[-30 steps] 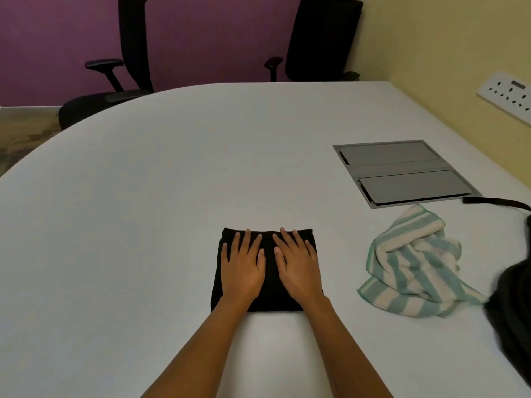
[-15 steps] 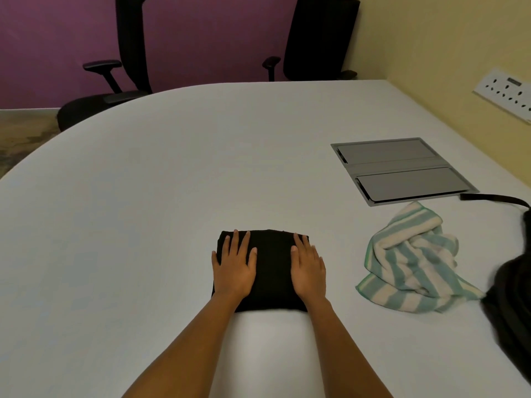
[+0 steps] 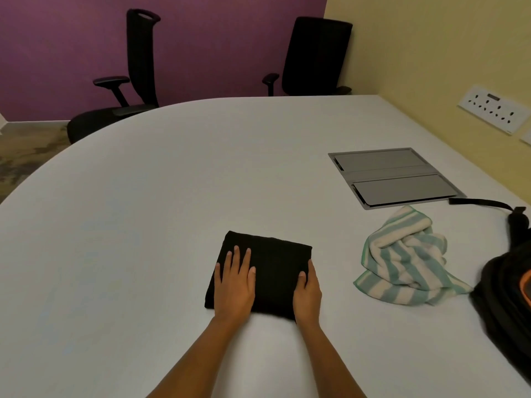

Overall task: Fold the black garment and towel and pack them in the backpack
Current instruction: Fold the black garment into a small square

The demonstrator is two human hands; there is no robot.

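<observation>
Left chair (image 3: 126, 90): a black office chair is seen beyond the far left edge of the table (image 3: 143, 211), against the purple wall.
Left hand (image 3: 234, 280): it is laid flat, palm down, on the left part of the black garment (image 3: 270, 265); the fingers are extended and slightly fanned, and nothing is pinched.
Black garment: it is folded into a compact square and lies flat on the table, near the front edge, under both hands.
Right hand (image 3: 308, 291): it is placed at the garment's right edge; the thumb rests on top of the cloth and the fingers are curled down over the side, so how far they reach under it cannot be told.
Right chair (image 3: 314, 56): a second black chair stands behind the table's far edge, at the corner of the purple and yellow walls.
Towel (image 3: 408, 257): a green-and-white striped towel lies crumpled and unfolded on the table, to the right of the garment and apart from it.
Cable hatch (image 3: 393, 176): a grey flap panel is set into the table just beyond the towel.
Backpack (image 3: 505, 297): a black backpack with an orange patch lies at the table's right edge, just beside the towel, partly out of view.
</observation>
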